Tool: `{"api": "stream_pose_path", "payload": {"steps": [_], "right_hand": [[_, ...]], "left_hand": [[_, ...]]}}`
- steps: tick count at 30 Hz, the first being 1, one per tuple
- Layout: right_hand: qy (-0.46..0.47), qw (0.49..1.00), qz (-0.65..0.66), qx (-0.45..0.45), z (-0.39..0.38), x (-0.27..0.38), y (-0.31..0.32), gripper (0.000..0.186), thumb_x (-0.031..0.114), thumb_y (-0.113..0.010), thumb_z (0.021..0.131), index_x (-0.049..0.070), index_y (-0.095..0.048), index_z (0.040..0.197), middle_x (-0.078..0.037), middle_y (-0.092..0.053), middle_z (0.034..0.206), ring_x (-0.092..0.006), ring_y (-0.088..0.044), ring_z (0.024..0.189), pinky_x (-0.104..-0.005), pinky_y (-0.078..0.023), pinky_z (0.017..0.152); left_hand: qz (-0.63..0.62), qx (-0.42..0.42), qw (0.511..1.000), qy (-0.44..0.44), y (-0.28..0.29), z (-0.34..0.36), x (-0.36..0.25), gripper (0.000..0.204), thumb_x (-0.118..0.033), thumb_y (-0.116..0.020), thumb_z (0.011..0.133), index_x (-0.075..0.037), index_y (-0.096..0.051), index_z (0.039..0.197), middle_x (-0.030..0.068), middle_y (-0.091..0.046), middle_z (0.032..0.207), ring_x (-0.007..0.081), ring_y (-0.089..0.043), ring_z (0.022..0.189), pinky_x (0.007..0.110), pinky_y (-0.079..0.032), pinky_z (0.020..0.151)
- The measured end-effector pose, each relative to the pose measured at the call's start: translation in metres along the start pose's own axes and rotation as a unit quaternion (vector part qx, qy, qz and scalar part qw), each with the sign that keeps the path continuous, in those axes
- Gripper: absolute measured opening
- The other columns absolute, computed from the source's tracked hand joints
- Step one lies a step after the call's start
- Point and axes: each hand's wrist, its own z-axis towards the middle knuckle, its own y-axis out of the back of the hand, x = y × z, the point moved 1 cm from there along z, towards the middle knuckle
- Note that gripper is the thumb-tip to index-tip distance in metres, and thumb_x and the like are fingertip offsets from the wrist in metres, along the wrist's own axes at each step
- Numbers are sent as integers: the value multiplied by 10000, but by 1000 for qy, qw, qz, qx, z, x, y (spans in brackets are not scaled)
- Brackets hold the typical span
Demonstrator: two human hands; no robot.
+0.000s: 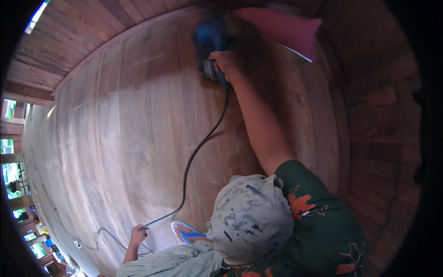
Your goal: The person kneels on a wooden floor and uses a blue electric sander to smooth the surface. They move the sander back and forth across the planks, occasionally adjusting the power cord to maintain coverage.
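My right hand (224,62) grips the handle of a blue corded power sander (210,37), which is smeared by motion, at the far end of the wooden floor (138,120). A black cord (187,173) runs back from the tool to my left hand (137,234), whose fingers are closed around it near the lower edge. Beside the sander lies a pink, cushion-like cloth bag (286,30); whether it is attached to the tool I cannot tell. The sander's underside is hidden.
My bent knee (251,217) in paint-stained trousers fills the lower middle, with a blue-strapped flip-flop (187,232) beside it. Plank walls (78,37) border the floor at the far side and right (383,138). More cord (94,242) and a white plug or connector (77,244) lie at lower left.
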Motion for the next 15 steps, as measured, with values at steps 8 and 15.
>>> {"api": "stream_pose_path", "payload": {"steps": [8, 15], "right_hand": [[3, 1000, -1, -2, 12, -9, 2, 245, 241, -662, 795, 25, -622, 687, -81, -594, 615, -205, -550, 503, -382, -416, 516], [6, 999, -12, -35, 21, -5, 48, 194, 213, -664, 840, 62, -605, 734, -30, -537, 597, -160, -500, 501, -337, -408, 500]], "left_hand": [[23, -33, 999, -32, 0, 0, -5, 135, -93, -602, 963, -37, -698, 886, 34, -590, 599, 104, -551, 498, 267, -390, 467], [34, -10, 999, -6, -5, -11, -11, 159, -140, -610, 988, -36, -690, 899, 28, -580, 601, 99, -532, 496, 270, -377, 462]]}}
